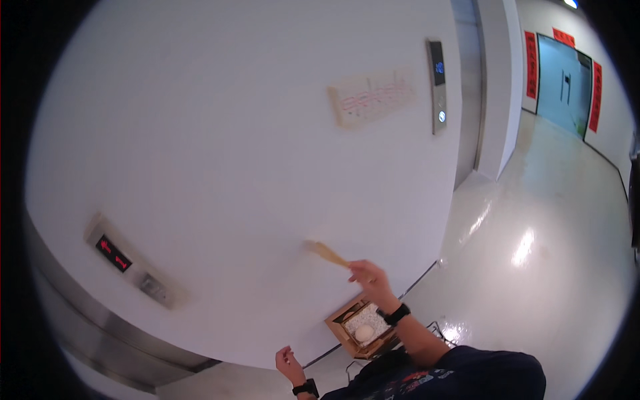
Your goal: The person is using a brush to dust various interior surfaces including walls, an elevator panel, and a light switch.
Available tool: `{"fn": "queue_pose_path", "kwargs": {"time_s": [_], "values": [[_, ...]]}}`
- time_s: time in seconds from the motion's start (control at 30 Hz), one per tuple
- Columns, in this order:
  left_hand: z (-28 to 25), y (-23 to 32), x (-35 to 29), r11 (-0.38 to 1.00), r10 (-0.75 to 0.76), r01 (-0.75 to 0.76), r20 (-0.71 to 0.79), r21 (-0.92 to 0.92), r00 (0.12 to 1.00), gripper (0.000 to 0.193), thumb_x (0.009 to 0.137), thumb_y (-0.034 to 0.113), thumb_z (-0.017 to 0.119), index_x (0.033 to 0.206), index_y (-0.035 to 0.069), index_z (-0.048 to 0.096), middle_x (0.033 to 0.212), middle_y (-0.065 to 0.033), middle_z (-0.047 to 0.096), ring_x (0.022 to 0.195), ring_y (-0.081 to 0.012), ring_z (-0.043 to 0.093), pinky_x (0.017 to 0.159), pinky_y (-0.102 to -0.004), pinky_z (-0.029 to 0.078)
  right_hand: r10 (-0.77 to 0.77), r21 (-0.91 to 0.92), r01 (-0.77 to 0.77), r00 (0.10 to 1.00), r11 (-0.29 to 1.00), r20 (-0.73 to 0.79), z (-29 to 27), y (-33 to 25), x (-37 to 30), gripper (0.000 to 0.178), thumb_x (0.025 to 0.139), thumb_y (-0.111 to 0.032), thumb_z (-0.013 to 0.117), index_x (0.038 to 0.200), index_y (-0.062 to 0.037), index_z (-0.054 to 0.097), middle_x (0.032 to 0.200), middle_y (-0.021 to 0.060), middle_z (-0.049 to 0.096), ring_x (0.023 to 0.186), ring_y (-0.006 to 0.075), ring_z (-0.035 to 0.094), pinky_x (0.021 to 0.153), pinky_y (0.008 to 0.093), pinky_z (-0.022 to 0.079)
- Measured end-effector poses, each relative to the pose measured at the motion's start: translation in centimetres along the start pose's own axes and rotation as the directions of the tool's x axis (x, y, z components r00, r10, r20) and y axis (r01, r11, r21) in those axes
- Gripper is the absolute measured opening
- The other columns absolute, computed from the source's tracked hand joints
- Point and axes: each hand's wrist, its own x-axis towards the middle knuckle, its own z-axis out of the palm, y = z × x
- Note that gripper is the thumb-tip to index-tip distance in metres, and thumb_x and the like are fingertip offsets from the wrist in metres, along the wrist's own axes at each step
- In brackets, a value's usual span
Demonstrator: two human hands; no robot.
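Observation:
My right hand (370, 279) is closed round the handle of a flat, wooden-coloured brush (328, 253). The brush's pale tip is at the white wall (220, 167), slightly blurred; whether it touches cannot be told. My left hand (287, 365) is raised lower down, near the wall, its fingers loosely bent and apart with nothing visible in them. A dark watch band circles each wrist. Below my right hand sits a brown open box (338, 322), partly hidden by my forearm. Inside it are a speckled pale surface and a round whitish thing (364, 333).
Two elevator call panels, one upper right (437, 87) and one lower left (123, 260), are on the wall. A yellowish patch with red marks (373, 99) is beside the upper one. Metal elevator doors (107, 340) flank the wall. A shiny corridor floor (540, 220) leads to glass doors (563, 87).

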Motion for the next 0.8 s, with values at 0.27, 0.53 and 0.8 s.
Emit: {"fn": "queue_pose_path", "kwargs": {"time_s": [0.27,0.53,0.8], "values": [[5.3,8.3,9.0,0.923,0.363,-0.356,-0.026,0.148,0.931,0.030,0.082,0.003,0.047,0.112,0.002,0.049,0.114,-0.0131,0.047,0.102,-0.0215,0.047,0.082,-0.0340,0.039,0.198,0.078,-0.186,0.816,0.979,-0.543,-12.5,1.5,0.7,0.018,0.087,-0.017,0.053,0.096,-0.0020,0.058,0.087,0.0057,0.060,0.069,0.0125,0.060,0.058,0.0222,0.046],[13.2,17.6,13.9,0.537,0.787,-0.705,0.025,0.464,0.616,0.070,0.079,0.028,0.061,0.136,0.008,0.025,0.144,-0.0201,0.004,0.132,-0.0401,0.004,0.102,-0.0536,0.013,0.330,0.495,-0.068,0.821,0.866,-0.465,-13.8,-1.1,4.1,0.024,0.087,-0.023,0.054,0.100,-0.0034,0.056,0.090,0.0046,0.060,0.077,0.0170,0.063,0.064,0.0246,0.047],[15.6,15.6,15.5,0.419,0.681,-0.398,0.007,0.817,0.732,0.120,0.055,0.066,0.067,0.141,0.013,0.002,0.144,-0.0207,-0.011,0.131,-0.0427,-0.011,0.103,-0.0556,0.003,0.202,0.609,0.111,0.884,0.786,-0.423,-15.2,-1.3,8.9,0.020,0.087,-0.017,0.051,0.102,-0.0042,0.055,0.094,0.0063,0.059,0.082,0.0187,0.063,0.068,0.0266,0.047]]}}
